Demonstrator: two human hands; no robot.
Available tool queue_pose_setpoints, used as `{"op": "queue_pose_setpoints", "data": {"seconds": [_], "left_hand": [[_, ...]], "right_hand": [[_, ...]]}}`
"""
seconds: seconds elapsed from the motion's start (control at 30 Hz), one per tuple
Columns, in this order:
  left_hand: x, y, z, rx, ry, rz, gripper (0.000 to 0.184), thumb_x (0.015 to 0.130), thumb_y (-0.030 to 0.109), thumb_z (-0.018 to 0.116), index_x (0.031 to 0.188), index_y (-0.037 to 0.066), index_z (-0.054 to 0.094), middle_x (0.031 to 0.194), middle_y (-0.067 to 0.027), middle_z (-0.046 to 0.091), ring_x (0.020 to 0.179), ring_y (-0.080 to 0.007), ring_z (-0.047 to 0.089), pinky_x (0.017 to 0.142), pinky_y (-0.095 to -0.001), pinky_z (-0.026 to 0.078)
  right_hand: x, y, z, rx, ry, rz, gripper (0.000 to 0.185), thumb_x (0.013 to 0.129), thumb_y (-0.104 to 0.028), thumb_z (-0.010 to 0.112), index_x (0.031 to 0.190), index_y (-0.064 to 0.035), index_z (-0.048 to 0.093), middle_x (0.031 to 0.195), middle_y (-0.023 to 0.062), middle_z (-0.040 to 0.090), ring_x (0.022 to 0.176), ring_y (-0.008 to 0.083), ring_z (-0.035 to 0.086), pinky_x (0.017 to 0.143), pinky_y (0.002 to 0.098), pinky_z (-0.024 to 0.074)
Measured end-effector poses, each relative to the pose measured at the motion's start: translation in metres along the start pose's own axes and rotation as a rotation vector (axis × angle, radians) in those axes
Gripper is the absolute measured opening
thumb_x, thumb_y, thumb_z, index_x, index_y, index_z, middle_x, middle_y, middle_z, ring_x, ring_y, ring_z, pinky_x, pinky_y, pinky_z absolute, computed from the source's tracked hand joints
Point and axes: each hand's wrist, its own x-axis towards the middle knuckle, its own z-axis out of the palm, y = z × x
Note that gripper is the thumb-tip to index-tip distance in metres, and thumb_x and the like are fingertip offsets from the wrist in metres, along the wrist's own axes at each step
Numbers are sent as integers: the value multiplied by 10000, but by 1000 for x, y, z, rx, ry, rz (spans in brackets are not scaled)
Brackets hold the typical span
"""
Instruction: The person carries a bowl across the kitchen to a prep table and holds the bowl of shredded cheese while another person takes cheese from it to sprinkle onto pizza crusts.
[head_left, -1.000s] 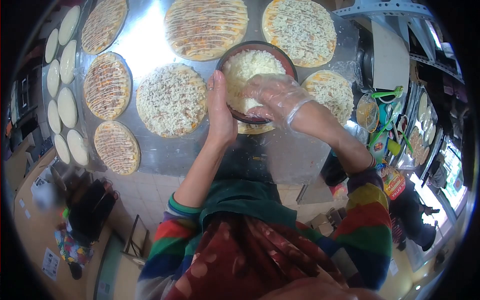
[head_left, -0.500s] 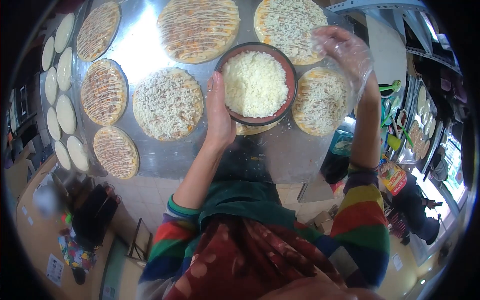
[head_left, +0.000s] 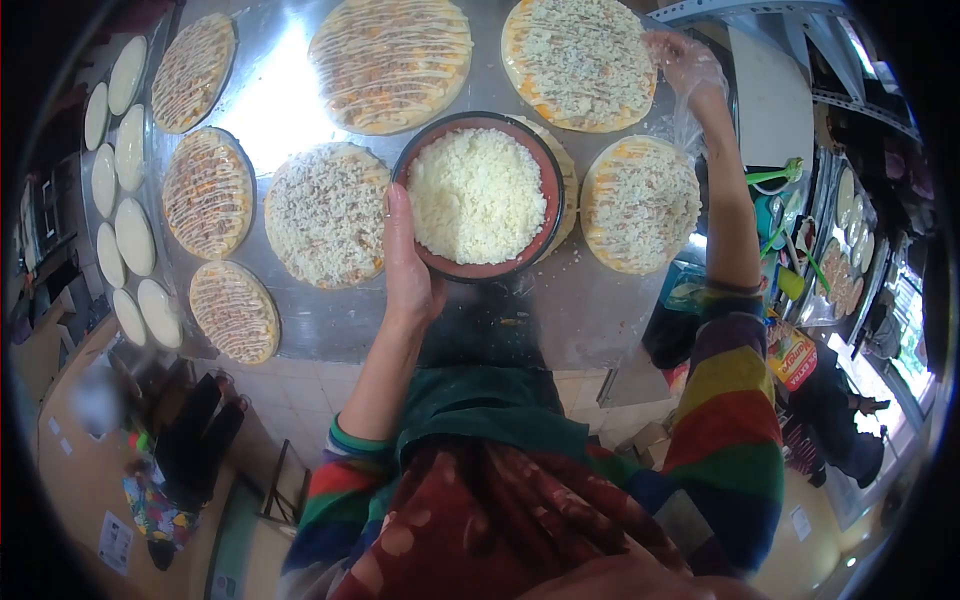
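Observation:
My left hand grips the left side of a dark-rimmed bowl with white crumbled cheese in it. My right hand, in a clear plastic glove, is at the right edge of a cheese-covered round pizza; whether its fingers hold anything is too small to tell. Below it lies another cheese-topped pizza. Left of the bowl is a third one with crumbled topping. A further dough round shows partly behind the bowl.
More sauce-striped pizzas lie on the metal table. Plain dough rounds line the left end. Green-handled utensils and a teal container are at the right. People stand at lower left and lower right.
My right hand has left the bowl's cheese and moved up and right to the upper pizza's edge. The bowl, in my left hand, has shifted left and slightly down.

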Motion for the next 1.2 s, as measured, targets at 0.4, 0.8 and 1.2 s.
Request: {"op": "queue_pose_setpoints", "data": {"seconds": [0.4,0.8,1.2], "left_hand": [[-12,12,-3,14,47,13,613,982,495,343,1389,37,328,1366,-147,439,1239,-252,475,1028,-400,421],[-20,13,-11,7,56,30,644,961,524,382,1393,49,329,1370,-137,434,1247,-251,467,1030,-398,419],[-24,12,-21,-3,69,22,633,962,513,392,1397,58,325,1371,-135,432,1253,-249,460,1036,-399,412]], "right_hand": [[-18,-35,28,-382,-99,-241,200,899,-123,551,1063,-85,660,839,157,631,708,244,595,675,349,475],[43,-28,94,41,26,-439,242,855,-151,550,1058,-71,654,1071,164,646,1018,350,586,934,407,454],[23,-95,90,-371,-163,-368,234,912,-166,532,1106,-131,659,1053,104,666,969,243,633,870,357,492]]}}
